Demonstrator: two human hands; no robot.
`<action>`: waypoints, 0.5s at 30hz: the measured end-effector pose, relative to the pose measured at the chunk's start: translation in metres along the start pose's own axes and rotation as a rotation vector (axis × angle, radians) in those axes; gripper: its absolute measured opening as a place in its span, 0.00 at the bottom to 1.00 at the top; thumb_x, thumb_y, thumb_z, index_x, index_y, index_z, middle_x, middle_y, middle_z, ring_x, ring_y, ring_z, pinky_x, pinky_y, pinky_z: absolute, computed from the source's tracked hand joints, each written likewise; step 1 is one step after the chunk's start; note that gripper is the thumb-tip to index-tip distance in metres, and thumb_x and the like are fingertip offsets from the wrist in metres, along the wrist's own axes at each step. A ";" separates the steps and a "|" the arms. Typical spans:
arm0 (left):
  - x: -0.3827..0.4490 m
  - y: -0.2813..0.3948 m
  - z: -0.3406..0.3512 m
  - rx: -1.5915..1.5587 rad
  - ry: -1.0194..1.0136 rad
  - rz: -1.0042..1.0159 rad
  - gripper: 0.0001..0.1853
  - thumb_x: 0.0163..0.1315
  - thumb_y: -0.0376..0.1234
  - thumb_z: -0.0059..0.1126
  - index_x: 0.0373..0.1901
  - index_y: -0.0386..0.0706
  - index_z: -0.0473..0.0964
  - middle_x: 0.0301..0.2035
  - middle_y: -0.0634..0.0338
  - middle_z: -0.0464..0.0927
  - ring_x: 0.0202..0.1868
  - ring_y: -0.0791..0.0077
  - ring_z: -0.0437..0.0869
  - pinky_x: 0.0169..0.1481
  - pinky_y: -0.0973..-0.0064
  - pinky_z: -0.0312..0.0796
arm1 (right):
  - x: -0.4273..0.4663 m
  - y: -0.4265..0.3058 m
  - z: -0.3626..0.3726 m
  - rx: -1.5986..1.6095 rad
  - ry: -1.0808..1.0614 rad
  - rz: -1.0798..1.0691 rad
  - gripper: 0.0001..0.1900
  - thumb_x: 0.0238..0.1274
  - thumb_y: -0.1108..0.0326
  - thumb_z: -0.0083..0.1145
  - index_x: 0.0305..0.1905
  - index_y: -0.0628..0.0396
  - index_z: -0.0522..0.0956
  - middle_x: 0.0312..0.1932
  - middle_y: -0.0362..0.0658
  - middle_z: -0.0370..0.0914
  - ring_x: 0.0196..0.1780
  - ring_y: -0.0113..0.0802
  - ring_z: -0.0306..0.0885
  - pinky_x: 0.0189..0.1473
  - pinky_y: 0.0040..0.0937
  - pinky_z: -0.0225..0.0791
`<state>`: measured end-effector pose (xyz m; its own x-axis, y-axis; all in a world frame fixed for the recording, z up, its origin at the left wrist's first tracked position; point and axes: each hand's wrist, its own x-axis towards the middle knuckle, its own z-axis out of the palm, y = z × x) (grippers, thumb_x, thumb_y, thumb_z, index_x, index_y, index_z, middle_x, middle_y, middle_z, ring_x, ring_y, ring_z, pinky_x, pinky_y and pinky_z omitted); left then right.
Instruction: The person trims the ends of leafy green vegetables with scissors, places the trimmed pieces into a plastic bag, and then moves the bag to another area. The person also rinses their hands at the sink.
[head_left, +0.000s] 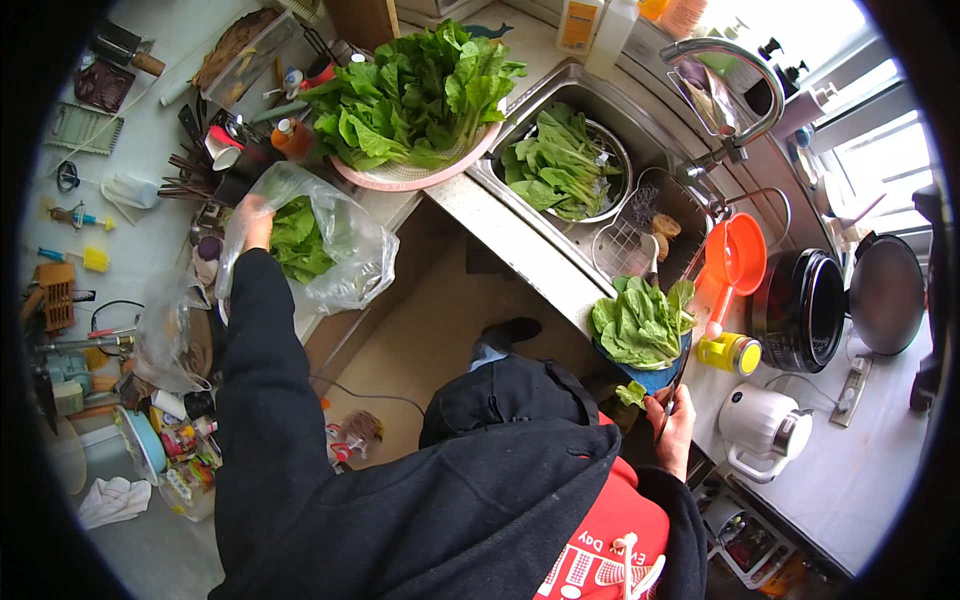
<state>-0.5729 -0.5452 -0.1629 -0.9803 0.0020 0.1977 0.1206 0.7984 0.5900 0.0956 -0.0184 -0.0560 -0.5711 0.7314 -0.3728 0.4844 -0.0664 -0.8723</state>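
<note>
At the left, my left hand (259, 222) reaches into a clear plastic bag (352, 259) holding green leafy vegetables (300, 244). Its fingers are partly veiled by plastic and leaves, so I cannot tell whether they grip anything. My right hand (676, 421) is closed around a slim dark tool (661, 429), apparently a knife, largely hidden by the fingers. A small torn leaf (631, 394) is beside its fingertips. Just beyond it, a bunch of leafy greens (641, 322) rests on something blue (646, 375) at the counter's edge.
A pink colander (420, 178) heaped with greens stands beside the steel sink (517, 124). In the sink, a metal bowl (626, 157) holds more leaves. An orange ladle (735, 255), yellow jar (727, 354), black cooker (795, 311) and white kettle (761, 427) line the right counter.
</note>
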 end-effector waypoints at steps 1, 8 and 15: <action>0.001 0.005 -0.004 -0.082 -0.009 -0.105 0.17 0.48 0.23 0.66 0.43 0.38 0.80 0.41 0.47 0.83 0.44 0.54 0.84 0.53 0.62 0.74 | -0.001 0.001 -0.001 0.004 0.008 -0.006 0.13 0.62 0.78 0.65 0.33 0.54 0.69 0.26 0.31 0.67 0.28 0.18 0.59 0.30 0.21 0.56; -0.016 0.057 -0.030 -0.399 -0.098 -0.273 0.15 0.57 0.25 0.64 0.48 0.37 0.80 0.42 0.58 0.84 0.46 0.64 0.83 0.56 0.69 0.71 | -0.002 0.007 -0.008 -0.072 0.019 -0.014 0.11 0.62 0.74 0.65 0.34 0.54 0.69 0.27 0.34 0.70 0.29 0.21 0.67 0.33 0.22 0.63; -0.058 0.136 -0.024 0.266 -0.279 0.106 0.32 0.55 0.39 0.71 0.60 0.32 0.76 0.55 0.38 0.81 0.59 0.47 0.82 0.64 0.60 0.72 | -0.010 0.011 -0.020 -0.071 0.046 0.024 0.12 0.63 0.70 0.69 0.36 0.54 0.72 0.27 0.34 0.71 0.31 0.20 0.66 0.33 0.23 0.61</action>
<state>-0.4956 -0.4511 -0.0758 -0.9740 0.2267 0.0046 0.2141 0.9130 0.3472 0.1197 -0.0127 -0.0561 -0.5284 0.7604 -0.3775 0.5445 -0.0376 -0.8379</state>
